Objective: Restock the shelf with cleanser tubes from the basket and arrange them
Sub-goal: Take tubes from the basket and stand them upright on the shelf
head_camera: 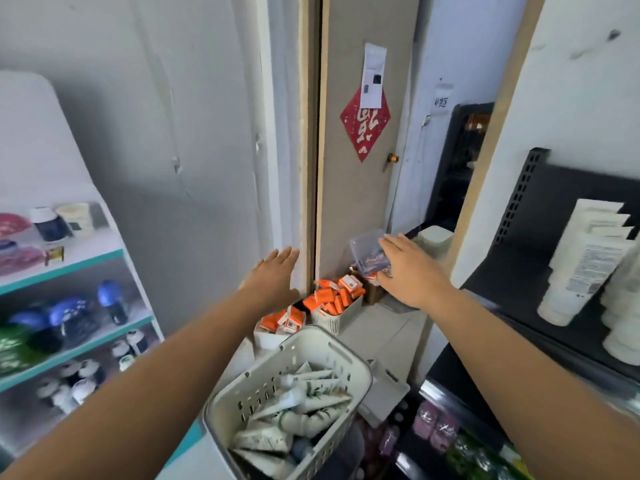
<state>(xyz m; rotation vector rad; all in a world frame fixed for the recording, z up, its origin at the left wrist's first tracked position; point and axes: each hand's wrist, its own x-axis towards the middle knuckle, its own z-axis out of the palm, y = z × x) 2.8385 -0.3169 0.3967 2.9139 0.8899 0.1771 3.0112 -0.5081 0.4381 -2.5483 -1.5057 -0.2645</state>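
Observation:
A cream perforated basket (242,403) sits low in the middle, holding several white cleanser tubes (304,396) with green leaf prints. On the right, a black shelf (512,271) carries white cleanser tubes (581,265) leaning in a row. My left hand (275,277) is stretched forward above and beyond the basket, fingers apart, holding nothing. My right hand (408,268) is also stretched forward with spread fingers and empty, left of the black shelf.
Orange boxes (332,296) fill small white bins on the floor by a beige door (360,188). A clear plastic box (367,251) lies behind my right hand. A white and teal shelf unit (79,265) with jars and bottles stands at left. Lower black shelves hold purple bottles (436,424).

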